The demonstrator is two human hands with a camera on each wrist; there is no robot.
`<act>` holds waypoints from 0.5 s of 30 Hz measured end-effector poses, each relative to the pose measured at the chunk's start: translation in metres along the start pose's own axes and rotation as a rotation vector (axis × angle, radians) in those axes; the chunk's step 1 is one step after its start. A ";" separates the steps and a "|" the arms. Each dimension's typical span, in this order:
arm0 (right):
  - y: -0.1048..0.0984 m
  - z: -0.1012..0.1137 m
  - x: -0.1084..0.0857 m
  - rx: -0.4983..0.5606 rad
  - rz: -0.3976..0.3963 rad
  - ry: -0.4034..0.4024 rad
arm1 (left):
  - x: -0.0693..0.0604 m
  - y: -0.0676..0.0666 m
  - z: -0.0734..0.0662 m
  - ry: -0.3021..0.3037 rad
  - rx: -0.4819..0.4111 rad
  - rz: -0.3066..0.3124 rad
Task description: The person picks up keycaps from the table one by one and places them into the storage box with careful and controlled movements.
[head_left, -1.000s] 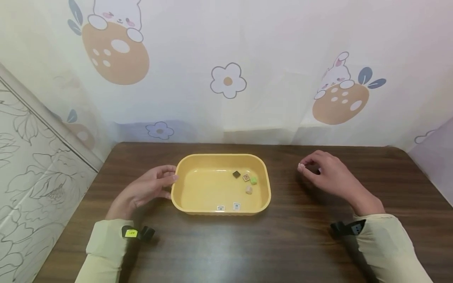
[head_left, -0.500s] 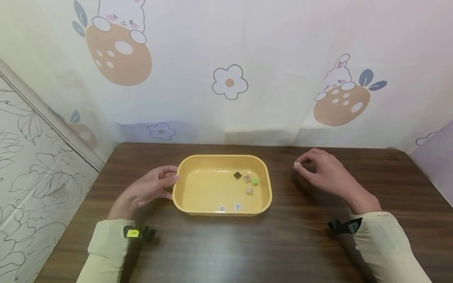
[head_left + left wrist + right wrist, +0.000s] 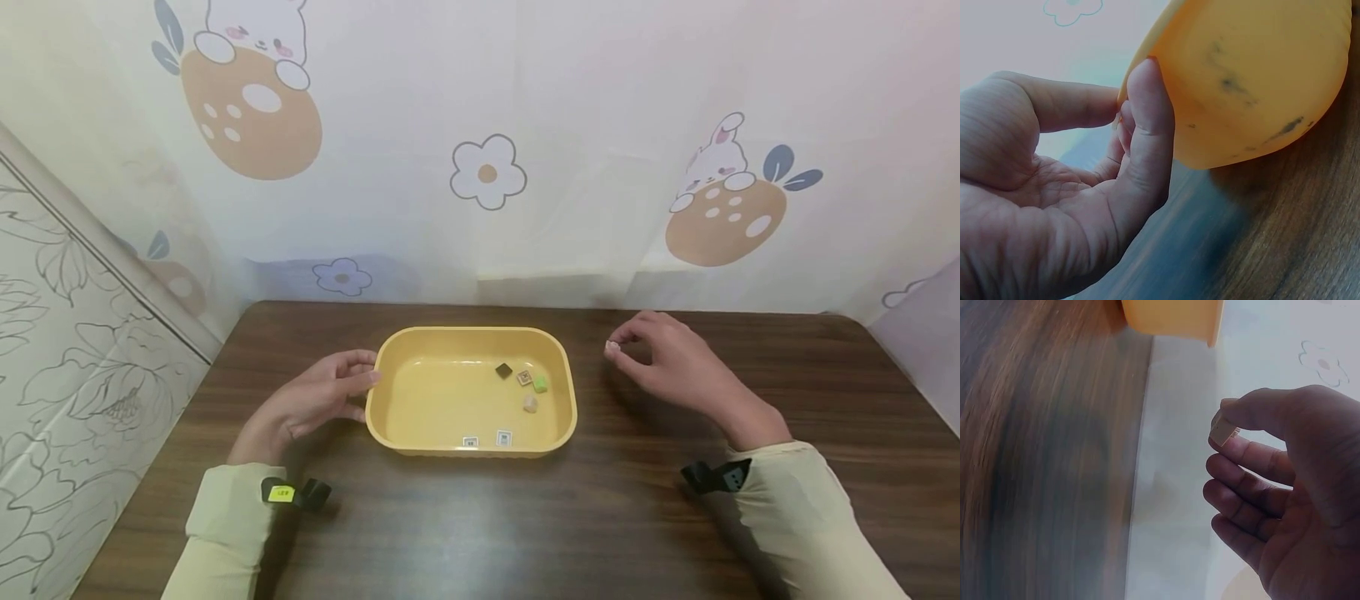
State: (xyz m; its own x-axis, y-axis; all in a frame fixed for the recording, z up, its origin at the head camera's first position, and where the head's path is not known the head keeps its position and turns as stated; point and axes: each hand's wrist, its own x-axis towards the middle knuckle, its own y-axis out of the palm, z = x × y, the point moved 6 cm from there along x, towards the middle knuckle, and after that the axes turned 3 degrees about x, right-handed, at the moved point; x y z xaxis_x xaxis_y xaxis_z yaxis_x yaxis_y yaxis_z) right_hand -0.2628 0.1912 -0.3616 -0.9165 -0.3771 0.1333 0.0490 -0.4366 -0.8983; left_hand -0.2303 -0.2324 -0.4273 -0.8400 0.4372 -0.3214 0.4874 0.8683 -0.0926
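In the head view, my left hand [image 3: 315, 396] holds the left rim of a yellow rectangular tub [image 3: 442, 400]. The left wrist view shows the tub's wall pinched between thumb and fingers. To the right of the tub, my right hand [image 3: 671, 358] is above the table, pinching a small pale, squarish piece [image 3: 1222, 432] between thumb and index finger. Inside the tub lie a dark square piece [image 3: 503, 371], a tan patterned one [image 3: 524, 377], a bright green one [image 3: 540, 384], and a pale cube-like one [image 3: 530, 404].
Two white printed squares [image 3: 504, 438] show near the tub's front wall. The dark wooden table [image 3: 465, 525] ends at a wall covering [image 3: 562, 208] with rabbits and flowers. Black cameras sit on both wrists, including the right wrist camera [image 3: 716, 477].
My right hand has moved left toward the tub, still pinching the pale piece. The left hand keeps its hold on the rim, and the pieces in the tub look unchanged.
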 end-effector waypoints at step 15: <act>0.009 0.018 0.008 -0.015 -0.014 -0.073 | 0.000 0.000 -0.001 0.006 -0.003 0.003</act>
State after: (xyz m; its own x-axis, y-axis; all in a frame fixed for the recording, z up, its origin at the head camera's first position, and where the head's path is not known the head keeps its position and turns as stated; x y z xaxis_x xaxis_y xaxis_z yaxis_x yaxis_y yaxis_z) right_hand -0.2629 0.1691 -0.3612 -0.8856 -0.4301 0.1753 0.0303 -0.4301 -0.9023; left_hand -0.2304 -0.2318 -0.4269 -0.8398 0.4415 -0.3160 0.4893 0.8676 -0.0884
